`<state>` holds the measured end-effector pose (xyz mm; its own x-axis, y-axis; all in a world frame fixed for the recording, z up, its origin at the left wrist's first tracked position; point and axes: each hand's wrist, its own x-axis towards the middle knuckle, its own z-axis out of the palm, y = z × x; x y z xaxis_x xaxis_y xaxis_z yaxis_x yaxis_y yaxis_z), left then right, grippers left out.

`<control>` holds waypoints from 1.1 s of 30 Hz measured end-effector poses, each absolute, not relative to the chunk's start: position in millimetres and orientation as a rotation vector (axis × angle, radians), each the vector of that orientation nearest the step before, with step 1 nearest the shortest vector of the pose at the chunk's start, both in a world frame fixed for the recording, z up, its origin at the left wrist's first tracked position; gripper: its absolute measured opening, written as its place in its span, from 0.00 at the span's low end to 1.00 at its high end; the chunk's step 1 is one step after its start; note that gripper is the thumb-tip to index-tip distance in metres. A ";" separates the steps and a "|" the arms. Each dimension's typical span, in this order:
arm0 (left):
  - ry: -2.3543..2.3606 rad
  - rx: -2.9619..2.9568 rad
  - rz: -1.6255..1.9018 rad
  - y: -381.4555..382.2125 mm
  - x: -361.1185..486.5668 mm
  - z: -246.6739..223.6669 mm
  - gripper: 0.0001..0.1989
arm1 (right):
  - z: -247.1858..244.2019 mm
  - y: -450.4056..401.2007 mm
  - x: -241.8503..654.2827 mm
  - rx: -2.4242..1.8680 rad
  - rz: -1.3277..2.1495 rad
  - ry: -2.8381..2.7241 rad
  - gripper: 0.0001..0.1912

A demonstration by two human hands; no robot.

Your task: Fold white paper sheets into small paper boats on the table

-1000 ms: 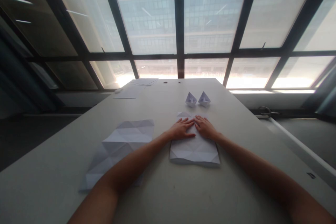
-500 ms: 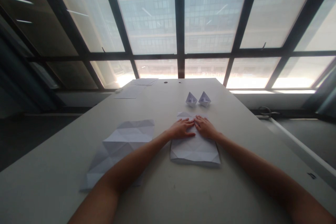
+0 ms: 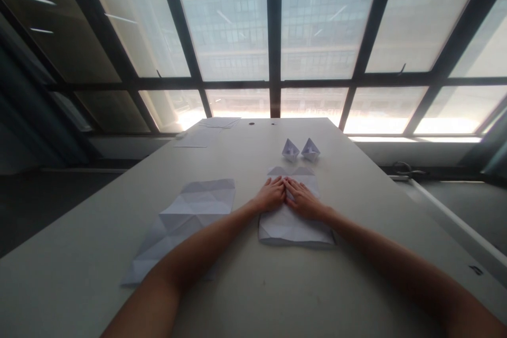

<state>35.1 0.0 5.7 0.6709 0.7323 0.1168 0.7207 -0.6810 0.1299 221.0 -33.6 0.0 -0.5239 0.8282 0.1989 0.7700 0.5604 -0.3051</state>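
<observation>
A creased sheet of white paper (image 3: pixel 295 231), folded along its near edge, lies in front of me. Flat on its left part rests my left hand (image 3: pixel 271 194), fingers stretched forward. My right hand (image 3: pixel 303 198) presses on the middle of the same paper, its fingertips meeting those of the left. Both hands are open, palms down, and cover part of the sheet. Just beyond it stand two folded paper boats (image 3: pixel 290 151) side by side. To the left is a larger creased paper sheet (image 3: pixel 194 208), partly hidden under my left forearm.
More flat white sheets (image 3: pixel 193 140) lie at the far left of the white table (image 3: pixel 253 301). Two small dark spots sit near its far edge. Large framed windows (image 3: pixel 233 21) rise behind the table, and a white rail (image 3: pixel 455 216) runs along the right.
Both hands have slid a little left across the paper, the right one moving more, uncovering its far right part. The boats and the other sheets stay where they were.
</observation>
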 end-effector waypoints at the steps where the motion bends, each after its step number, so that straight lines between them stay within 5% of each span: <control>1: 1.275 2.778 0.244 0.1 34.6 6.6 0.27 | 1.4 -34.7 220.3 -1.258 0.269 -2.500 0.36; 11: 1.509 2.644 0.271 3.7 34.2 10.7 0.27 | 10.1 -10.2 260.5 -1.202 0.321 -2.635 0.48; 17: 1.176 2.702 0.083 5.1 29.9 20.5 0.43 | 12.0 -0.3 275.5 -1.098 0.363 -2.606 0.50; 26: 1.103 2.647 0.133 10.7 26.0 23.5 0.42 | 18.4 2.5 276.9 -1.029 0.499 -2.468 0.36; 33: 1.129 2.678 0.448 14.6 27.3 14.5 0.21 | 10.8 1.2 271.2 -1.092 0.402 -2.338 0.13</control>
